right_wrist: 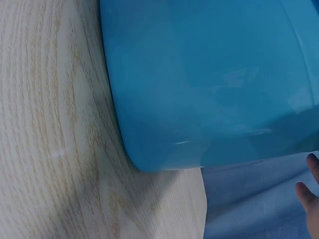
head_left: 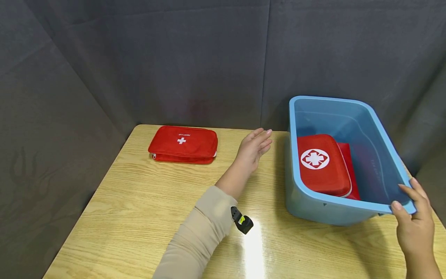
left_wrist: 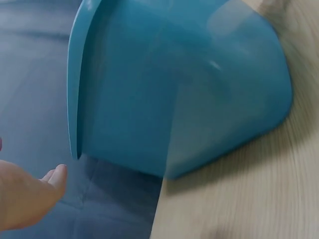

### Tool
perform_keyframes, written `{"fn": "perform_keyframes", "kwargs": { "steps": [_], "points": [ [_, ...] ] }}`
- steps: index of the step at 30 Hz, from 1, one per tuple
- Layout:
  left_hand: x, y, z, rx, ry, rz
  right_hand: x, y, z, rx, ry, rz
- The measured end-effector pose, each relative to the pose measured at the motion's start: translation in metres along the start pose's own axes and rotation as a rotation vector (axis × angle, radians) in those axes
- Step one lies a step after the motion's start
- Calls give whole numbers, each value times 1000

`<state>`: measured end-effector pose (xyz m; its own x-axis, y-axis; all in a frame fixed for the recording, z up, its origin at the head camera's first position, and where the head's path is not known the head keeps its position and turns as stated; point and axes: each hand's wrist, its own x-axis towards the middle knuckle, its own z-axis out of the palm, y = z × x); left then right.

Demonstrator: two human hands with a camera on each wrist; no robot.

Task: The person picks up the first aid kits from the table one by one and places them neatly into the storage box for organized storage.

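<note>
A blue plastic bin (head_left: 339,219) stands on the right of the table in the head view. Inside it lies a red first aid case (head_left: 325,178) with a white cross in a circle, partly covering another flat red item (head_left: 349,162). My right hand (head_left: 416,221) grips the bin's near right corner, thumb and fingers at the rim. To the left of the bin, my left hand (head_left: 253,150) is held in the air with fingers extended, holding nothing. A red first aid pouch (head_left: 184,144) with a small white cross lies at the table's back left.
The wooden table (head_left: 139,217) ends at a dark grey curtain (head_left: 195,66) behind and on both sides. A black strap (head_left: 242,220) is worn on the left sleeve. Bare wood lies between the pouch and the bin.
</note>
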<state>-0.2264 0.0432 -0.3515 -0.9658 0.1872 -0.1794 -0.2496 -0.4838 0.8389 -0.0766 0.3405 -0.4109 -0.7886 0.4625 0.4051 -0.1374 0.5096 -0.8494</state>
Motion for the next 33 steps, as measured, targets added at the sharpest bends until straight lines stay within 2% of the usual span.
{"fn": "perform_keyframes", "kwargs": {
  "steps": [10,20,33],
  "points": [
    [4,1,-38,39,99,-15,1,-1,0,-2,-4,1],
    [3,-3,-64,88,210,-31,1,-1,0,8,-9,-18],
    [4,-6,-106,115,366,-46,1,1,0,15,-4,-20]
  ]
}}
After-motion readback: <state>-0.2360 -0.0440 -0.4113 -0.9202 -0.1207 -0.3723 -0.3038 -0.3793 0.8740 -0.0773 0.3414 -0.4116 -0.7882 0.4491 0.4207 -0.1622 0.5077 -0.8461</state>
